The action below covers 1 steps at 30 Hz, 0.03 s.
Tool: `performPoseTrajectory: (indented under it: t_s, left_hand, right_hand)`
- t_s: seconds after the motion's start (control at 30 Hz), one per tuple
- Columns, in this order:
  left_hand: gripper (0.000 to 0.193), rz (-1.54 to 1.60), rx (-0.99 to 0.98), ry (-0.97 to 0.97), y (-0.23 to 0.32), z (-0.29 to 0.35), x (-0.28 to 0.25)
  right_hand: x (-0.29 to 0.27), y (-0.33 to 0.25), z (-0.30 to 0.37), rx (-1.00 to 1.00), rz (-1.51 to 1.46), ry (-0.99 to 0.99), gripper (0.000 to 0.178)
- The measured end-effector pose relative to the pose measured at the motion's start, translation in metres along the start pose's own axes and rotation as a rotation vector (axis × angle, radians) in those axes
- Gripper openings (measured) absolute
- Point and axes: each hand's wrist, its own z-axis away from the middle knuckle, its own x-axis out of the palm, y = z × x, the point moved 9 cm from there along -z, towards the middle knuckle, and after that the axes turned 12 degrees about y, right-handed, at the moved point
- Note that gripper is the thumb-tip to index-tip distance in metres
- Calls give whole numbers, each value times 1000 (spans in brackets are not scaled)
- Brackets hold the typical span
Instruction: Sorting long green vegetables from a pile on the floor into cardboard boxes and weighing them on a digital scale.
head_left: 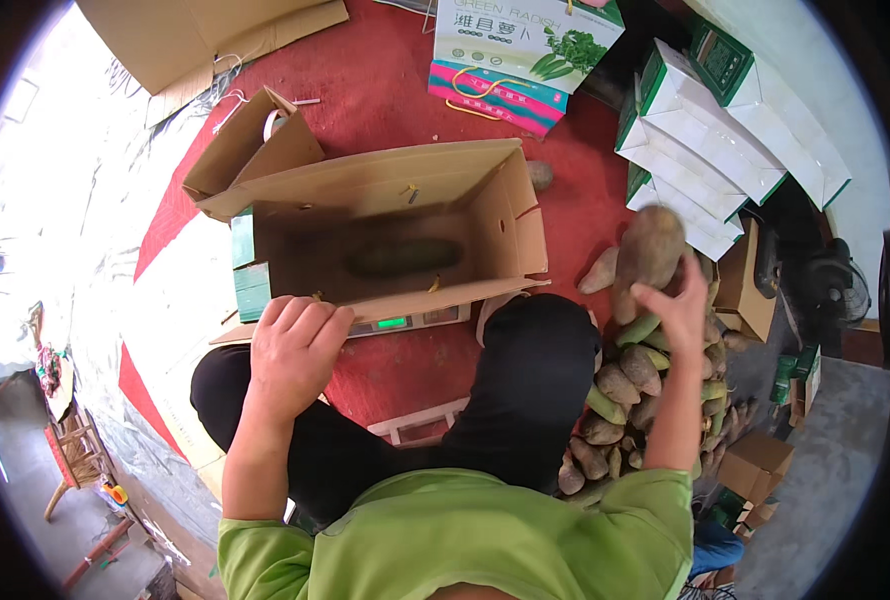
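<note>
My left hand (300, 345) is closed over the near left edge of an open cardboard box (365, 185). One long dark green radish (405, 258) lies inside on the box's shadowed bottom. Beneath the near side of the box, a scale (435, 318) shows a lit green display. Off to the right, my right hand (677, 315) grips a large, brownish, soil-covered radish (651, 243), somewhat blurred, above a heap of radishes (620, 385). Its thumb is on the near side; its other fingers are partly hidden.
White and green cartons (700, 130) are stacked at the far right. Printed gift bags (525, 45) stand at the back. A smaller cardboard box (255, 150) with a tape roll (275, 124) sits behind the large one. A fan (837, 283) stands far right; a low stool (420, 422) is between my legs.
</note>
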Motion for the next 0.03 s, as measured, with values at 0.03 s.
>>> performPoseTrajectory:
  t_s: [0.03]
  left_hand:
    - [24,3,0,-12,-1,1,1]
  right_hand:
    - [-2,-5,1,-7,5,6,69]
